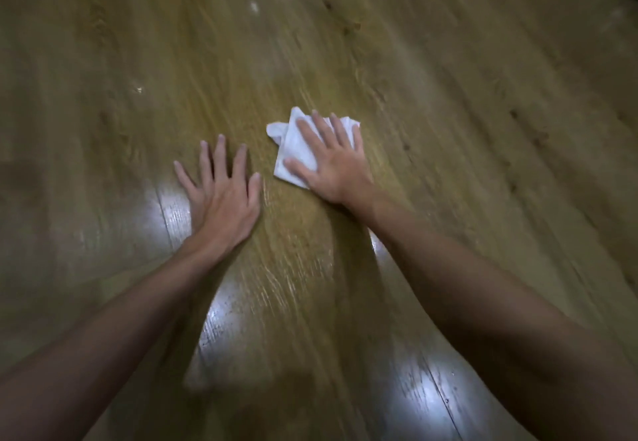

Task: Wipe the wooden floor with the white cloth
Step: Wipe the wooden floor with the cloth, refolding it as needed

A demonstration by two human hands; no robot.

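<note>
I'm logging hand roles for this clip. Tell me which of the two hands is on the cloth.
The right hand presses flat on the folded white cloth. The left hand lies spread on the bare wooden floor, beside the cloth and apart from it.

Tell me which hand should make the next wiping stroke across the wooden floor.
Right. The right hand already lies flat on the white cloth, fingers spread over it, pressing it to the wooden floor. The left hand rests flat on bare boards beside the cloth, apart from it, likely bracing.
</note>
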